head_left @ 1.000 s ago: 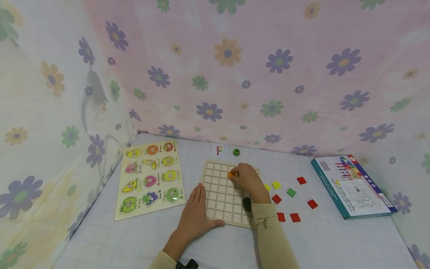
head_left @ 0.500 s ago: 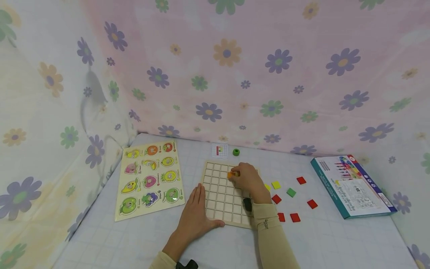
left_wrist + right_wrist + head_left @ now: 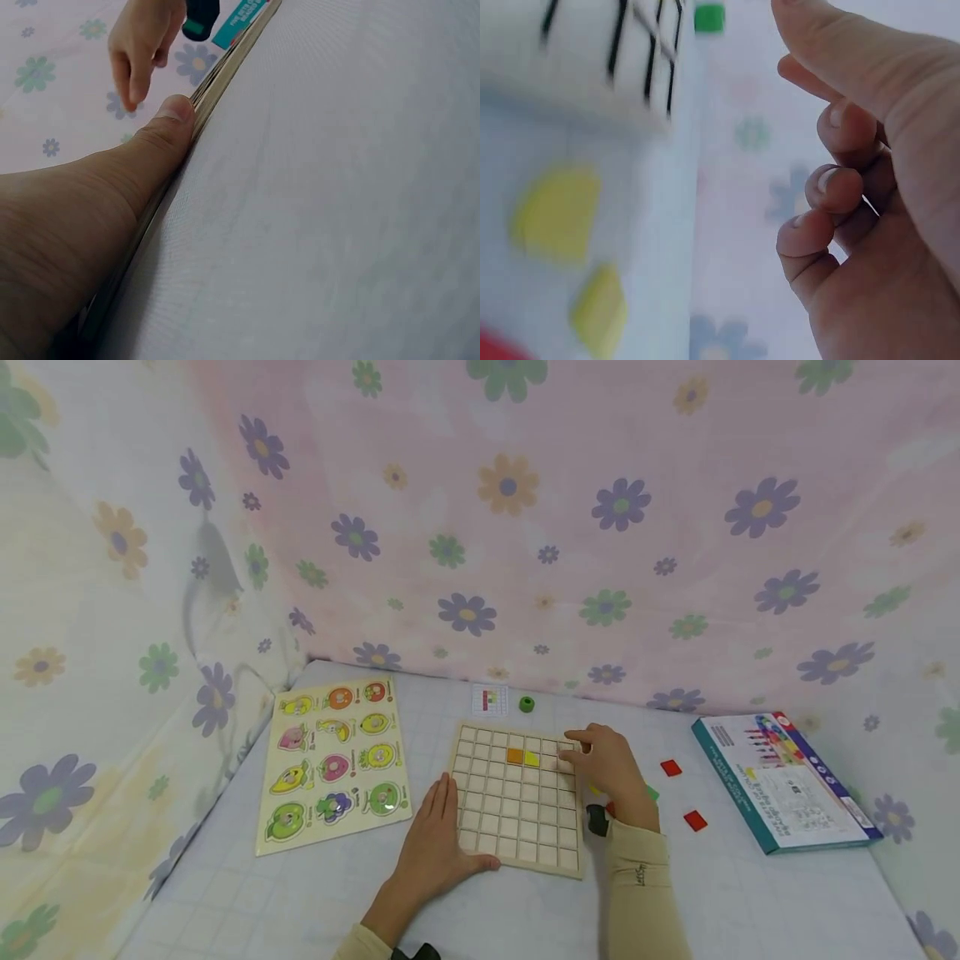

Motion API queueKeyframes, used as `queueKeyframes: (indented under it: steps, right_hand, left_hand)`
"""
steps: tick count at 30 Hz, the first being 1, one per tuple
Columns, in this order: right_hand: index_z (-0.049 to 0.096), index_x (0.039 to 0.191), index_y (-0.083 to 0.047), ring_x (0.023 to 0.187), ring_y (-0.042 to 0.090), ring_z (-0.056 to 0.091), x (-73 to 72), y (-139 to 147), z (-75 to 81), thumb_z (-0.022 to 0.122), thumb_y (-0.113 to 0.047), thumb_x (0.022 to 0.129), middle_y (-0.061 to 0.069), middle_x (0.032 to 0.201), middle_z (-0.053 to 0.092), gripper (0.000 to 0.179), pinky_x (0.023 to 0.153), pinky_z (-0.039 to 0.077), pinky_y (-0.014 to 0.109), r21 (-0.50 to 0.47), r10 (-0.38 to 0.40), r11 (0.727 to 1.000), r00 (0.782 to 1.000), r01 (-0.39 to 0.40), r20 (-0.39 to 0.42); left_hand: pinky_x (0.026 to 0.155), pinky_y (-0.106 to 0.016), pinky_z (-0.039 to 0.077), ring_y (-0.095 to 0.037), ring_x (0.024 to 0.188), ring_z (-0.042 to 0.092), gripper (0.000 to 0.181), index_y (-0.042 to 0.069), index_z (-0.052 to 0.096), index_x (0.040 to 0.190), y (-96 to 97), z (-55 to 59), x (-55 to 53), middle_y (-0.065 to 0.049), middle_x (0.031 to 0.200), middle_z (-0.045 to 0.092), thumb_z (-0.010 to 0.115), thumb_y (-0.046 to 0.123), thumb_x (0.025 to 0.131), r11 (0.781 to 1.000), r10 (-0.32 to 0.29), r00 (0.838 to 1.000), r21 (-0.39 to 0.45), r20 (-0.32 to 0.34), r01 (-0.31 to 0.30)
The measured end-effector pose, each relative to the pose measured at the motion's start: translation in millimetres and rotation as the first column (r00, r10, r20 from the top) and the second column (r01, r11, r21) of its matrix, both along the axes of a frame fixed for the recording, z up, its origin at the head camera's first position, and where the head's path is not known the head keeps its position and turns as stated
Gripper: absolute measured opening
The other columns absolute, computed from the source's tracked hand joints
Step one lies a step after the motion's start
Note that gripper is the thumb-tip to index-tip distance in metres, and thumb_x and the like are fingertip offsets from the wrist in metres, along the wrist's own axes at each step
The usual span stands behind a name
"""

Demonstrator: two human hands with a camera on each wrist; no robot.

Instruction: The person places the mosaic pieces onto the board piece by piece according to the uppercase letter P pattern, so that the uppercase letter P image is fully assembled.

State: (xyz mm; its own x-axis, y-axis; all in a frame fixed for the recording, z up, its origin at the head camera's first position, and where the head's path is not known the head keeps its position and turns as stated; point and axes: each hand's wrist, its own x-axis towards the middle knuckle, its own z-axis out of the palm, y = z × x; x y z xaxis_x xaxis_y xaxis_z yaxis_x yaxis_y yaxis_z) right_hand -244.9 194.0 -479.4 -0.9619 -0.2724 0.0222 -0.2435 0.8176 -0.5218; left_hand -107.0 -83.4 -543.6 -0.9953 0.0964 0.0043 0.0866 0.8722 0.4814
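A pale wooden grid board point(image 3: 517, 827) lies flat in front of me. In one of its rows an orange square tile point(image 3: 515, 756) sits beside a yellow tile point(image 3: 532, 759). My left hand point(image 3: 435, 839) rests along the board's left edge with fingers straight; its thumb point(image 3: 169, 127) touches the near edge. Over the board's right edge hangs my right hand point(image 3: 609, 764), fingers loosely bent and holding nothing. In the right wrist view, two loose yellow tiles point(image 3: 559, 214) lie beside the board, blurred.
Red tiles point(image 3: 695, 821) and a green tile point(image 3: 652, 792) lie to the right, some hidden by the right arm. Behind the board are a small pattern card point(image 3: 490, 700) and a green bead point(image 3: 527, 704). A fruit puzzle point(image 3: 352, 752) stands left, a flat box point(image 3: 795, 785) right.
My right hand has let go of the orange tile and moved right across the board, uncovering the yellow tile beside it. The left hand stays in place.
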Motion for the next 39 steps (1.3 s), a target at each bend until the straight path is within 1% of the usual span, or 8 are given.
queueKeyframes:
  steps: [5,10,14,18,23,26,36,39]
  right_hand:
    - [0.068,0.132,-0.005,0.065,0.018,0.031,8.0,38,1.1,0.076,-0.027,0.092,0.004,0.079,0.043,0.046,0.057,0.028,0.03,-0.001,-0.098,0.995,0.995,0.098,-0.034]
    - [0.066,0.135,-0.005,0.068,0.021,0.035,14.6,74,0.6,0.076,-0.027,0.093,0.006,0.081,0.043,0.048,0.056,0.029,0.031,0.006,-0.219,0.976,0.975,0.22,-0.025]
    - [0.061,0.142,-0.01,0.083,0.025,0.044,20.2,100,-2.7,0.073,-0.036,0.095,0.013,0.097,0.053,0.055,0.06,0.036,0.031,0.003,-0.34,0.94,0.936,0.341,0.087]
    - [0.053,0.149,-0.011,0.1,0.033,0.047,26.4,122,-4.8,0.067,-0.046,0.097,0.022,0.12,0.053,0.064,0.067,0.042,0.033,0.017,-0.413,0.908,0.887,0.419,0.206]
    - [0.053,0.149,-0.01,0.093,0.03,0.046,32.4,139,-9.5,0.067,-0.047,0.097,0.02,0.115,0.048,0.066,0.062,0.039,0.033,0.038,-0.471,0.877,0.845,0.478,0.252]
    - [0.053,0.149,-0.01,0.087,0.027,0.045,32.3,140,-12.6,0.067,-0.045,0.097,0.018,0.113,0.047,0.064,0.059,0.037,0.031,0.032,-0.485,0.868,0.834,0.495,0.263]
    - [0.049,0.152,-0.009,0.09,0.027,0.048,28.0,142,-23.6,0.063,-0.04,0.099,0.02,0.12,0.044,0.063,0.06,0.04,0.032,0.019,-0.527,0.834,0.786,0.552,0.324]
    - [0.048,0.152,-0.008,0.1,0.032,0.047,25.8,143,-27.1,0.063,-0.041,0.099,0.022,0.123,0.044,0.064,0.066,0.042,0.035,0.023,-0.543,0.823,0.774,0.568,0.327]
  left_hand:
    - [0.127,-0.047,0.027,-0.036,0.159,0.016,0.147,-0.001,0.012,0.163,-0.8,-2.3,0.3,-0.018,0.172,0.011,0.072,0.087,0.062,1.0,0.001,1.0,-0.011,0.002,-0.001]
    - [0.127,-0.048,0.027,-0.036,0.159,0.016,0.147,-0.001,0.012,0.163,-0.5,-3.2,-0.6,-0.019,0.171,0.013,0.073,0.086,0.062,1.0,-0.005,1.0,-0.002,-0.02,0.005]
    - [0.127,-0.047,0.026,-0.036,0.159,0.015,0.146,-0.001,0.011,0.163,-1.3,-3.0,-0.8,-0.018,0.171,0.012,0.071,0.087,0.063,1.0,-0.004,1.0,-0.01,-0.013,0.004]
    - [0.127,-0.048,0.026,-0.036,0.159,0.015,0.145,-0.001,0.012,0.163,-1.4,-2.1,-1.1,-0.019,0.171,0.011,0.071,0.086,0.063,1.0,-0.005,1.0,0.003,-0.009,0.005]
    - [0.127,-0.049,0.026,-0.037,0.159,0.014,0.145,-0.001,0.012,0.163,-0.7,-1.4,-0.6,-0.019,0.172,0.011,0.072,0.086,0.063,1.0,-0.005,1.0,0.013,0.004,0.005]
    - [0.127,-0.048,0.026,-0.036,0.159,0.014,0.145,0.0,0.012,0.163,-0.3,-1.4,-0.4,-0.018,0.172,0.01,0.071,0.087,0.063,1.0,0.0,1.0,0.005,0.01,0.0]
    - [0.127,-0.049,0.027,-0.038,0.158,0.017,0.144,-0.001,0.015,0.162,0.6,-0.3,1.0,-0.02,0.171,0.013,0.072,0.086,0.063,1.0,-0.003,1.0,0.004,-0.013,0.003]
    - [0.127,-0.049,0.027,-0.039,0.158,0.017,0.143,-0.001,0.016,0.162,0.4,0.0,0.5,-0.02,0.171,0.014,0.072,0.086,0.063,1.0,-0.005,1.0,0.002,-0.014,0.005]
